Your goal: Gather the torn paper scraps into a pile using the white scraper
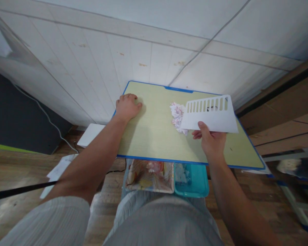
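My right hand grips a stiff white card by its near edge, thumb on top. A row of long rounded slots runs along the card's far side. The card is over the right half of a pale yellow folding table with a blue rim. Beside the card's left end lies a heap of small white and pinkish paper scraps. At the table's left edge, my left hand rests palm down, thumb apart from the fingers, with nothing seen in it. Its fingertips are partly hidden.
Below the table's near edge are a turquoise plastic bin and a patterned container with scraps inside. A white box and loose papers lie on the floor at left. A white panelled wall stands behind, cardboard boxes at right.
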A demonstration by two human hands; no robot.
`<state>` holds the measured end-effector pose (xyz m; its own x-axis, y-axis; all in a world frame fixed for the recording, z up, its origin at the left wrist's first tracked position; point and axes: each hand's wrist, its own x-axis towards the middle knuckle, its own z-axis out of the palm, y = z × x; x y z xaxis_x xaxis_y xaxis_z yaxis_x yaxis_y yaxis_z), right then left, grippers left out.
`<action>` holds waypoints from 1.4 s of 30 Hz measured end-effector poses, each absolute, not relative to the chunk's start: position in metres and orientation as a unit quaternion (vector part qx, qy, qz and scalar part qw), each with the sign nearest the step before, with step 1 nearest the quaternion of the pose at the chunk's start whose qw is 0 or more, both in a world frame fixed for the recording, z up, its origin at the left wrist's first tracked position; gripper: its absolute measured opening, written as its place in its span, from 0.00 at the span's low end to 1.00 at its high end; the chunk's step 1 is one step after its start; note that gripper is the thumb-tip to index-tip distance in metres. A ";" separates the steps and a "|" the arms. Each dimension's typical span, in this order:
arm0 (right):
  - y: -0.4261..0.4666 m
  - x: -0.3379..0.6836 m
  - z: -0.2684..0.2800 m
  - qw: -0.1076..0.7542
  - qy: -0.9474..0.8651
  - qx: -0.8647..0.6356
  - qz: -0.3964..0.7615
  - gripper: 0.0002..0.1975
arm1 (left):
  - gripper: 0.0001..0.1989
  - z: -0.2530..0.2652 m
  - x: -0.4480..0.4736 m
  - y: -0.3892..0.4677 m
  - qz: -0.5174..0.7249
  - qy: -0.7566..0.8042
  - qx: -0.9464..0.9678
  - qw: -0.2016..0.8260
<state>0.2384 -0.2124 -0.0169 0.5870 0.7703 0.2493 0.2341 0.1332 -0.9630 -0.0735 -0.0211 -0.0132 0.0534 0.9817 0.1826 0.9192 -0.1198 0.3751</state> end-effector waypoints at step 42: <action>-0.272 0.213 -0.023 0.547 -0.465 -0.621 0.313 0.28 | 0.28 -0.014 -0.075 -0.020 0.210 0.651 0.723 0.095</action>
<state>0.2127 -0.2720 -0.0227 0.3713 0.9207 0.1201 0.2351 0.0319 -0.9714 -0.0752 -0.0204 -0.0144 0.0645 0.9814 0.1810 0.9016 -0.1350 0.4109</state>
